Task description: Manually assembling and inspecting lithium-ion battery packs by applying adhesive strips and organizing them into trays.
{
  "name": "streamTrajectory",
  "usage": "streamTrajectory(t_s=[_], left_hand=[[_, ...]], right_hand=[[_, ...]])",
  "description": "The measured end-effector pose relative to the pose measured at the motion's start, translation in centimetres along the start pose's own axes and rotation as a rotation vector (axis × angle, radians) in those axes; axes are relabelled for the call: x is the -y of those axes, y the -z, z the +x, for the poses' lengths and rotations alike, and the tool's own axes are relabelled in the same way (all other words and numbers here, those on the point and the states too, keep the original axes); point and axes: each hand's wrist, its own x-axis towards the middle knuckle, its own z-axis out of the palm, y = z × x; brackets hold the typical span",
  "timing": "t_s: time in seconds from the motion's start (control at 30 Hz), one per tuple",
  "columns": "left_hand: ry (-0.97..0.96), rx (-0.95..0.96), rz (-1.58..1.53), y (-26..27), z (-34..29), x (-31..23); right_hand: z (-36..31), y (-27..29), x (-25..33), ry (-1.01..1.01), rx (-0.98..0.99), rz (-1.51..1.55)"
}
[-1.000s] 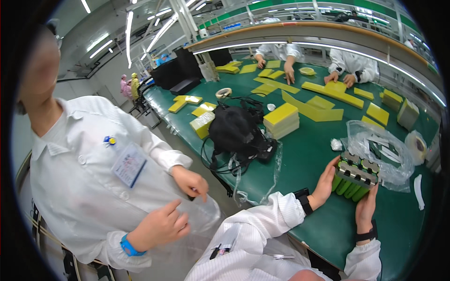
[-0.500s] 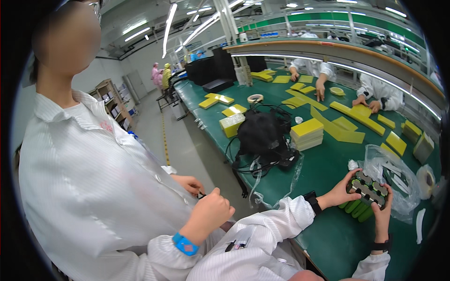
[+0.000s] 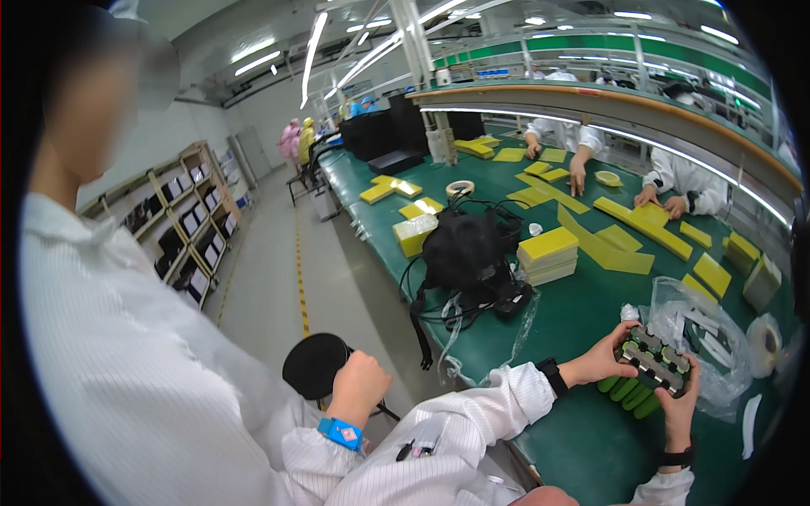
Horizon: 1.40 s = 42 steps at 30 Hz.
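Observation:
A battery pack [image 3: 655,357] of green cylindrical cells, capped with silver metal strips and black holders, is held up over the table's near right part. My left hand [image 3: 597,361] grips its left side, thumb along the lower edge of the metal face. On the opposite side, my right hand [image 3: 680,403] closes round the pack's right end. The green cells point down toward the table. Right behind the pack lies a clear plastic bag [image 3: 724,337] with white strips in it. Parts of my fingers are hidden behind the pack.
On the green table [image 3: 557,422] lie a black bag with cables [image 3: 468,253], a stack of yellow-topped blocks [image 3: 548,255] and yellow sheets [image 3: 603,244]. A co-worker's hand with a blue wristband [image 3: 342,432] is at my left, near a black stool [image 3: 314,364]. Other people work across the table.
The co-worker at my left has shifted further left, uncovering the stool and shelves. My hands still hold the battery pack, now tilted slightly differently.

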Motion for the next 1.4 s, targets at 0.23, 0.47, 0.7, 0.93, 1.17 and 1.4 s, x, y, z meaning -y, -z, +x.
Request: streamTrajectory(t_s=[0.23,0.47,0.7,0.93,1.17,1.4], left_hand=[[0.014,-0.006,0.043,-0.1,0.2,-0.3],[0.106,0.012,0.375,0.3,-1.7,1.9],[0.208,-0.018,0.448,0.5,-2.2,2.2],[0.230,0.062,0.379,1.0,-1.5,1.1],[0.266,0.345,0.737,5.2,-1.0,-0.5],[0.251,0.342,0.377,5.4,-0.7,-1.6]], right_hand=[[-0.6,-1.0,0.1,-0.092,0.007,0.171],[-4.3,0.7,-5.4,-0.311,0.015,0.038],[-3.2,-0.9,-2.6,-0.262,0.049,-0.267],[-2.9,-0.5,-2.8,-0.270,0.119,-0.374],[-3.1,1.0,-4.1,-0.217,0.169,-0.422],[-4.4,1.5,-5.7,-0.234,0.084,-0.376]])
